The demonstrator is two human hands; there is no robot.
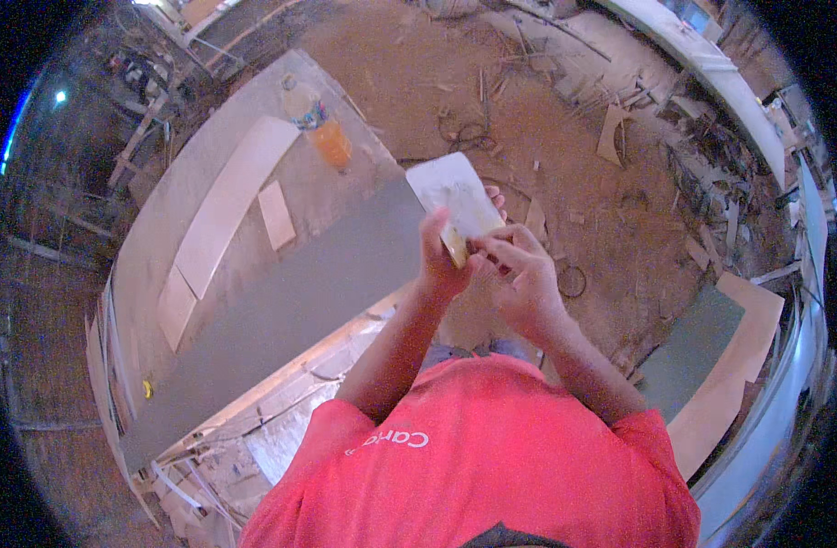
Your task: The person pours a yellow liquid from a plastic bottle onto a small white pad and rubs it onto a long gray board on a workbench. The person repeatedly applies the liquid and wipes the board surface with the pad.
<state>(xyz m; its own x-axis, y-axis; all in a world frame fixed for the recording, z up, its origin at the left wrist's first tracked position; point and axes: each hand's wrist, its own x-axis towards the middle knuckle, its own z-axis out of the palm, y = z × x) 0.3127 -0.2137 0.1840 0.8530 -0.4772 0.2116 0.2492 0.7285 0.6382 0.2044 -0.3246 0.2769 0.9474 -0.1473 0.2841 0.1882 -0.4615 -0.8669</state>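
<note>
A thin white slab [455,194], flat, smooth-looking and rectangular with rounded corners, is held up just beside the right-hand edge of the worktable [327,279]; a yellowish patch shows along its lower end, and faint grey smudges mark its face. The left hand [444,260] grips it, thumb along the near side and fingertips showing at the far side. The right hand [526,279], farther from the worktable, has its fingers bent inward at the slab's lower corner; whether they pinch anything cannot be told.

The worktable has a broad, matt grey band on the near part of its top and a paler, scuffed surface beyond. On that paler part lie a long, gently curved pale strip [236,205], a small rectangular offcut [276,216] and a clear bottle [331,144] with bright orange in its lower portion. A small yellow object [148,389] sits near the worktable's left end.

Right of the worktable spreads a brown, gritty floor [400,87], with dark looped cord [473,139] and splintery scraps [610,135]. Well apart from the worktable, far to its right, a dark green-grey panel [692,352] borders a pale, angular board [749,315].
</note>
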